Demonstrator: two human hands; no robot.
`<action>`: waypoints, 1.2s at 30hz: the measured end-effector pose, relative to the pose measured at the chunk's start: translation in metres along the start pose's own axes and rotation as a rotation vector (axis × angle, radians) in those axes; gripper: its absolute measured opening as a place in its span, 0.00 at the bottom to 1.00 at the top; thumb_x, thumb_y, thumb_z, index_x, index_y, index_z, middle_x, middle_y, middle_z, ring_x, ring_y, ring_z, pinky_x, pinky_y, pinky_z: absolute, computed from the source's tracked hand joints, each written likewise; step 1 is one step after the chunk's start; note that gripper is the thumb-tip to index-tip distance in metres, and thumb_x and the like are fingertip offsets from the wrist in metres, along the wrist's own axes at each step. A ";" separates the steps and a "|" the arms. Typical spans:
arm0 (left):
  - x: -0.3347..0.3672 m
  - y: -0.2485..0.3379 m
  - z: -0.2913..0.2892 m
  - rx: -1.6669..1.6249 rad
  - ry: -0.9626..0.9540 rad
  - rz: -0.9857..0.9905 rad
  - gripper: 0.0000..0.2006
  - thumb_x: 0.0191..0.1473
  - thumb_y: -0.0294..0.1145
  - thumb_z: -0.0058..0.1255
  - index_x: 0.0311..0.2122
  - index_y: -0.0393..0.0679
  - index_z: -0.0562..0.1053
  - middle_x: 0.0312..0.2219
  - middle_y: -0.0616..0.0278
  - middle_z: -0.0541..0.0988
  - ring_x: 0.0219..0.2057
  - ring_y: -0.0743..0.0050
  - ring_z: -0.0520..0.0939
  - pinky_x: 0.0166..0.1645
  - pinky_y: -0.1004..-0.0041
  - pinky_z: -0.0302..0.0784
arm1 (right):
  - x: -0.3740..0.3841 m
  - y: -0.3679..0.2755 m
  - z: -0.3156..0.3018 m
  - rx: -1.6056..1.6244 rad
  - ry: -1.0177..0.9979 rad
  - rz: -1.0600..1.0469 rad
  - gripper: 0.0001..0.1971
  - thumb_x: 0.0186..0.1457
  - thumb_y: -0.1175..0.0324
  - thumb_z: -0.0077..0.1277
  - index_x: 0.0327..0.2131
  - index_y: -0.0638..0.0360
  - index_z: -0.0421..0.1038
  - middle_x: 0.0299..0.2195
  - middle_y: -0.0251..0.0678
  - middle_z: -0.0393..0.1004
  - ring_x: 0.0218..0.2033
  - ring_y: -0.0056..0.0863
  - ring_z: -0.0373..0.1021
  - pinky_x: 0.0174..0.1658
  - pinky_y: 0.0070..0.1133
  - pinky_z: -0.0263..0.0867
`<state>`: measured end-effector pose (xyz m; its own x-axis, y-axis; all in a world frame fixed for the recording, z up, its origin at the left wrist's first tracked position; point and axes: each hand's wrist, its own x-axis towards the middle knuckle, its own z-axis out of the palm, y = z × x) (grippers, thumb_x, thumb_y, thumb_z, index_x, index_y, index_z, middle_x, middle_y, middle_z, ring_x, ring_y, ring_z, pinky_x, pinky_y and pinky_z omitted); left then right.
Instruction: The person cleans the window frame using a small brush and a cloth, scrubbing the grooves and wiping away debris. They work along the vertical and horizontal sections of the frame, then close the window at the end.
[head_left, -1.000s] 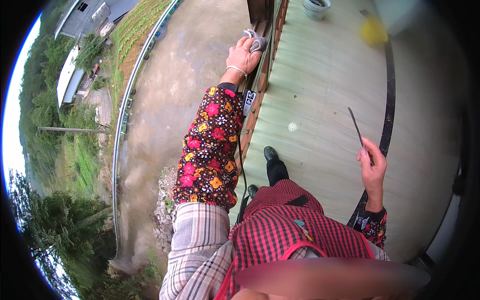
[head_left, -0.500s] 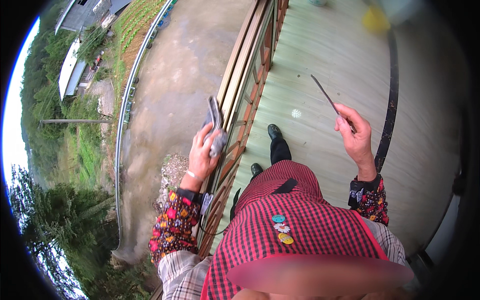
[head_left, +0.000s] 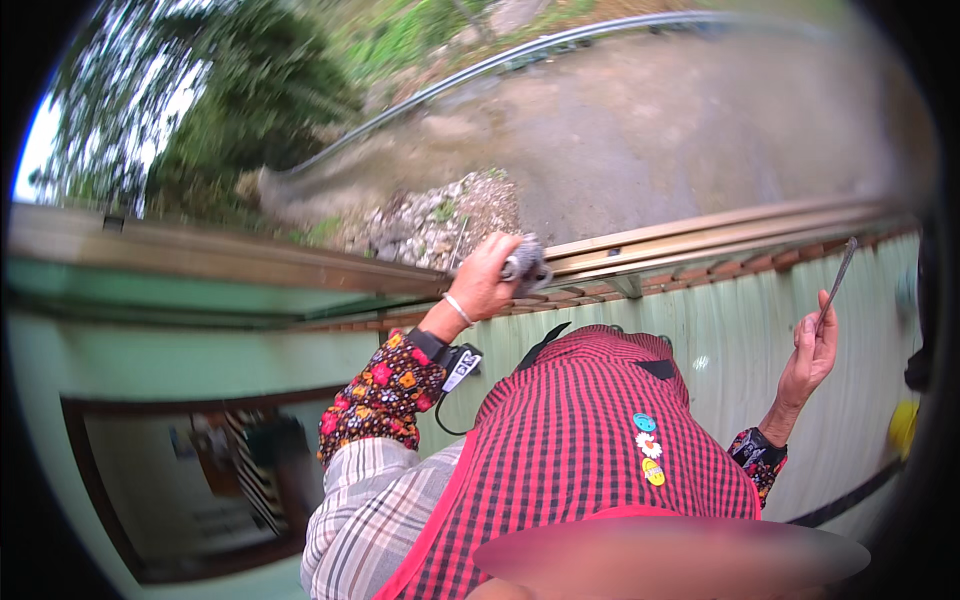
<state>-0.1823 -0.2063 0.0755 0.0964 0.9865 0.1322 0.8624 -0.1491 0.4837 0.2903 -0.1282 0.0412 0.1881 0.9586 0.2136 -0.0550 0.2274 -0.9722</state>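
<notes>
Head view — left hand (head_left: 487, 283) grips crumpled grey cloth (head_left: 527, 266).

Open air lies beyond the railing (head_left: 700, 235); the green floor (head_left: 730, 330) beside it is open.

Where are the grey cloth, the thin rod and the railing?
grey cloth (head_left: 527, 266), head view, on the bunched part beyond the left hand's fingers.
thin rod (head_left: 838, 277), head view, on its upper shaft.
railing (head_left: 720, 232), head view, on the top rail.
</notes>
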 end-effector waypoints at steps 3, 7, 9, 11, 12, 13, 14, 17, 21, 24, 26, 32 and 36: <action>-0.045 0.057 0.010 -0.261 0.130 -0.237 0.25 0.43 0.24 0.56 0.50 0.41 0.69 0.41 0.49 0.76 0.45 0.46 0.78 0.49 0.62 0.74 | 0.055 0.003 0.056 0.231 -0.300 -0.014 0.02 0.63 0.74 0.43 0.34 0.56 0.63 0.27 0.23 0.60 0.27 0.12 0.53 0.30 0.14 0.48; -0.119 0.103 0.001 -0.431 0.401 -0.508 0.22 0.44 0.25 0.57 0.48 0.41 0.70 0.39 0.57 0.78 0.43 0.67 0.80 0.49 0.69 0.75 | 0.070 -0.031 0.163 0.259 -0.822 -0.113 0.14 0.68 0.65 0.41 0.27 0.55 0.61 0.23 0.20 0.57 0.23 0.10 0.49 0.26 0.14 0.44; -0.150 0.115 0.001 -0.505 0.514 -0.609 0.21 0.44 0.24 0.57 0.47 0.41 0.71 0.36 0.60 0.79 0.40 0.75 0.80 0.47 0.72 0.75 | 0.054 -0.059 0.232 0.312 -1.081 -0.010 0.17 0.70 0.63 0.39 0.26 0.57 0.63 0.21 0.20 0.57 0.22 0.10 0.51 0.25 0.14 0.46; -0.166 0.124 0.009 -0.522 0.623 -0.601 0.20 0.44 0.23 0.57 0.46 0.41 0.71 0.34 0.63 0.78 0.38 0.80 0.78 0.46 0.74 0.75 | 0.038 -0.088 0.303 0.390 -1.195 -0.172 0.16 0.69 0.63 0.39 0.32 0.63 0.71 0.23 0.23 0.65 0.24 0.12 0.60 0.29 0.15 0.58; -0.171 0.126 0.012 -0.548 0.660 -0.617 0.20 0.44 0.22 0.56 0.46 0.41 0.71 0.35 0.64 0.78 0.38 0.78 0.79 0.46 0.74 0.75 | 0.026 -0.101 0.340 0.418 -1.261 -0.230 0.16 0.69 0.63 0.40 0.38 0.64 0.74 0.26 0.27 0.71 0.27 0.14 0.65 0.32 0.16 0.63; -0.176 0.128 0.015 -0.491 0.694 -0.611 0.20 0.44 0.21 0.56 0.45 0.41 0.71 0.35 0.63 0.78 0.39 0.78 0.79 0.46 0.74 0.75 | 0.012 -0.111 0.380 0.487 -1.311 -0.244 0.16 0.69 0.62 0.40 0.42 0.64 0.75 0.29 0.29 0.74 0.30 0.15 0.68 0.36 0.16 0.66; -0.181 0.130 0.018 -0.418 0.731 -0.589 0.19 0.44 0.21 0.55 0.45 0.41 0.72 0.36 0.63 0.78 0.39 0.77 0.79 0.46 0.74 0.75 | -0.005 -0.120 0.411 0.478 -1.331 -0.224 0.17 0.69 0.62 0.40 0.48 0.64 0.74 0.33 0.32 0.76 0.34 0.18 0.70 0.40 0.18 0.68; -0.191 0.136 0.019 -0.480 0.830 -0.630 0.22 0.44 0.19 0.52 0.48 0.39 0.72 0.38 0.61 0.79 0.41 0.75 0.80 0.49 0.73 0.74 | -0.036 -0.133 0.474 0.535 -1.420 -0.266 0.18 0.69 0.62 0.41 0.51 0.64 0.72 0.37 0.31 0.78 0.40 0.19 0.71 0.47 0.19 0.67; -0.198 0.139 0.013 -0.497 0.938 -0.622 0.25 0.44 0.18 0.52 0.51 0.39 0.72 0.41 0.60 0.79 0.42 0.74 0.80 0.51 0.73 0.73 | -0.039 -0.133 0.482 0.507 -1.578 -0.022 0.22 0.69 0.55 0.38 0.48 0.63 0.74 0.38 0.26 0.76 0.36 0.13 0.67 0.40 0.15 0.62; -0.192 0.135 0.014 -0.548 0.918 -0.611 0.24 0.44 0.18 0.51 0.51 0.38 0.72 0.41 0.60 0.79 0.43 0.74 0.80 0.51 0.73 0.73 | -0.032 -0.130 0.473 0.452 -1.584 -0.043 0.23 0.69 0.52 0.36 0.47 0.61 0.74 0.36 0.23 0.73 0.35 0.11 0.64 0.38 0.13 0.61; -0.185 0.131 0.017 -0.552 0.896 -0.605 0.24 0.44 0.19 0.52 0.50 0.39 0.72 0.42 0.60 0.79 0.43 0.73 0.80 0.51 0.73 0.73 | -0.029 -0.129 0.473 0.560 -1.604 -0.081 0.23 0.70 0.52 0.36 0.47 0.62 0.73 0.37 0.23 0.72 0.38 0.12 0.64 0.43 0.14 0.61; -0.176 0.120 0.029 -0.541 0.830 -0.575 0.23 0.44 0.20 0.53 0.50 0.40 0.73 0.42 0.59 0.78 0.44 0.70 0.79 0.51 0.73 0.73 | -0.013 -0.111 0.472 0.441 -1.560 0.004 0.21 0.69 0.52 0.37 0.45 0.59 0.73 0.29 0.20 0.68 0.30 0.11 0.61 0.34 0.14 0.59; -0.169 0.116 0.033 -0.561 0.757 -0.565 0.23 0.44 0.20 0.53 0.50 0.40 0.73 0.42 0.59 0.78 0.44 0.69 0.79 0.51 0.72 0.73 | 0.009 -0.097 0.439 0.444 -1.523 0.045 0.21 0.69 0.50 0.37 0.44 0.57 0.73 0.28 0.18 0.67 0.27 0.10 0.59 0.32 0.14 0.58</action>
<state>-0.0819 -0.3885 0.0808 -0.7365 0.6542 0.1717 0.3196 0.1128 0.9408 -0.1334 -0.0660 0.1790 -0.9234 0.1709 0.3437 -0.3546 -0.0367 -0.9343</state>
